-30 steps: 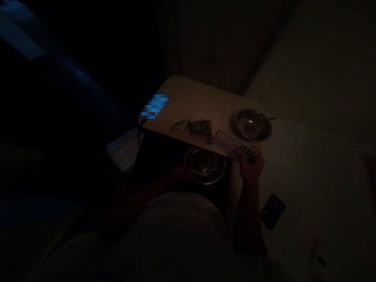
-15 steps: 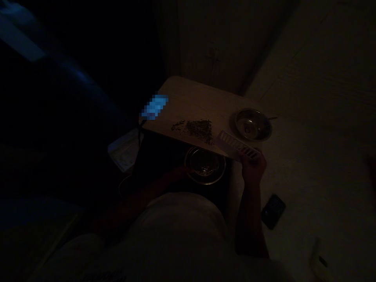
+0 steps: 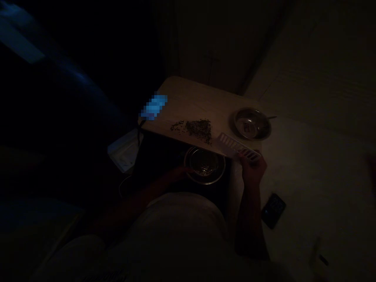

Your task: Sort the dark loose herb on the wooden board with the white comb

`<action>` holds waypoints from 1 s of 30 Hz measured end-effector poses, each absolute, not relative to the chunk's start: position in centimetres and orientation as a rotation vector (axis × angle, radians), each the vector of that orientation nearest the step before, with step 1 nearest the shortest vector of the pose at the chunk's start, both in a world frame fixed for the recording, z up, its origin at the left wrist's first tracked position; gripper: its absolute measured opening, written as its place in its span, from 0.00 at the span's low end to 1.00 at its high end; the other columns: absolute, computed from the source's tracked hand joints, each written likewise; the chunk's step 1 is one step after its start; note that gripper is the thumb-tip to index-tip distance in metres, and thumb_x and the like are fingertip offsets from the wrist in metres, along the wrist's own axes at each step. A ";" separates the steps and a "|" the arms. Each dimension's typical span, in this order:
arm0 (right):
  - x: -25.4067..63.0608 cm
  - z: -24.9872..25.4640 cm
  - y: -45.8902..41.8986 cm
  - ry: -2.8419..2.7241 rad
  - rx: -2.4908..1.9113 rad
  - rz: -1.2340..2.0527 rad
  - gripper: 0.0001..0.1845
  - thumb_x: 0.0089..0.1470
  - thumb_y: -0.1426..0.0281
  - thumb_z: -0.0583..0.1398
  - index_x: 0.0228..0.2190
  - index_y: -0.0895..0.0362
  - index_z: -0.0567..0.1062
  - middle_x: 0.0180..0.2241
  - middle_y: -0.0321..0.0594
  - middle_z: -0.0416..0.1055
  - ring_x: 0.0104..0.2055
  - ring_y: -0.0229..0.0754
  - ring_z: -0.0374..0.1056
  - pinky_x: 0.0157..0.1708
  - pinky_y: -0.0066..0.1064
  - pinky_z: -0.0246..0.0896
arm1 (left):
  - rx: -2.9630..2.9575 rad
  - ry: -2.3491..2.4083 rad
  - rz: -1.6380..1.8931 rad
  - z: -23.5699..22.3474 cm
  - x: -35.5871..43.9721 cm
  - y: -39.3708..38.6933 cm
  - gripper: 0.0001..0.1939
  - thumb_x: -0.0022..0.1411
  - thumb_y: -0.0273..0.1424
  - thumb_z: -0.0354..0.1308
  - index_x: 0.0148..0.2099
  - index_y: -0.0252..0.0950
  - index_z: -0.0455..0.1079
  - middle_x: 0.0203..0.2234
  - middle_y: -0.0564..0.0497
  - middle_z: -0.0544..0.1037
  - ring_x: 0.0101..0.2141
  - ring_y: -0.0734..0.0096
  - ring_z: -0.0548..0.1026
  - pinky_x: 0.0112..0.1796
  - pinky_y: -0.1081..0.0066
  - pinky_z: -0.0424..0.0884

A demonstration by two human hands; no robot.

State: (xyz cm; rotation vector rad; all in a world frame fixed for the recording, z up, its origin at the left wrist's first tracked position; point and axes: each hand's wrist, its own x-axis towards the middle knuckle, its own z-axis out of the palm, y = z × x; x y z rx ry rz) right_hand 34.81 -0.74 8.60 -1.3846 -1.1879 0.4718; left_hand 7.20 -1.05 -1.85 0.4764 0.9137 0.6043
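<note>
The view is very dark. My right hand (image 3: 253,167) is closed around the end of a pale slotted plastic piece (image 3: 227,145), which lies along the table's near right edge. Left of it, a pile of small dark grains or seeds (image 3: 199,129) is spread on the wooden table (image 3: 188,94). My left hand (image 3: 186,170) grips the left rim of a round metal bowl (image 3: 205,182), just below the table edge. Some pale bits show inside that bowl. The fingers of my left hand are mostly lost in shadow.
A second metal bowl (image 3: 252,124) stands at the table's right end, with a thin handle sticking out. A lit, blurred screen (image 3: 154,106) is at the left corner. A pale container (image 3: 125,150) sits lower left. A dark phone-like object (image 3: 273,210) lies at right.
</note>
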 end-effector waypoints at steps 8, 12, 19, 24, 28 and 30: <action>34.6 8.5 -0.3 -1.188 -1.393 0.484 0.11 0.45 0.64 0.67 0.27 0.58 0.73 0.24 0.32 0.69 0.27 0.36 0.63 0.29 0.29 0.60 | 0.461 0.857 0.621 -2.0 7.3 -1.1 0.19 0.41 0.25 0.70 0.39 0.33 0.75 0.35 0.44 0.83 0.48 0.49 0.77 0.56 0.53 0.65; 34.7 8.7 -0.6 -1.202 -1.373 0.481 0.10 0.45 0.65 0.67 0.27 0.58 0.74 0.24 0.32 0.68 0.26 0.36 0.62 0.30 0.29 0.59 | 0.461 0.926 0.616 -2.2 7.1 -1.1 0.20 0.38 0.26 0.72 0.38 0.33 0.76 0.35 0.45 0.83 0.47 0.49 0.77 0.55 0.53 0.66; 34.9 8.6 -0.9 -1.203 -1.357 0.519 0.10 0.45 0.65 0.67 0.26 0.57 0.73 0.25 0.32 0.68 0.27 0.36 0.63 0.29 0.29 0.59 | 0.461 0.899 0.601 -2.3 7.2 -1.0 0.21 0.40 0.27 0.71 0.40 0.32 0.76 0.37 0.44 0.83 0.49 0.49 0.76 0.55 0.54 0.66; 34.8 8.4 -0.8 -1.178 -1.376 0.531 0.11 0.44 0.64 0.67 0.26 0.57 0.73 0.24 0.31 0.67 0.26 0.35 0.62 0.28 0.28 0.59 | 0.457 0.903 0.595 -2.1 7.2 -1.1 0.20 0.41 0.27 0.71 0.40 0.32 0.76 0.39 0.43 0.83 0.48 0.48 0.77 0.55 0.53 0.66; 34.7 8.4 -0.8 -1.188 -1.341 0.522 0.10 0.45 0.66 0.67 0.26 0.58 0.73 0.25 0.32 0.68 0.27 0.35 0.62 0.30 0.28 0.59 | 0.456 0.951 0.559 -1.9 7.2 -1.0 0.16 0.40 0.27 0.70 0.35 0.33 0.76 0.35 0.45 0.83 0.47 0.49 0.77 0.54 0.55 0.68; 34.7 8.5 -0.8 -1.190 -1.342 0.519 0.09 0.45 0.66 0.67 0.26 0.58 0.73 0.24 0.31 0.67 0.27 0.35 0.62 0.30 0.28 0.59 | 0.455 0.942 0.560 -1.9 7.2 -1.0 0.15 0.40 0.26 0.70 0.35 0.33 0.76 0.34 0.45 0.83 0.47 0.49 0.77 0.54 0.56 0.68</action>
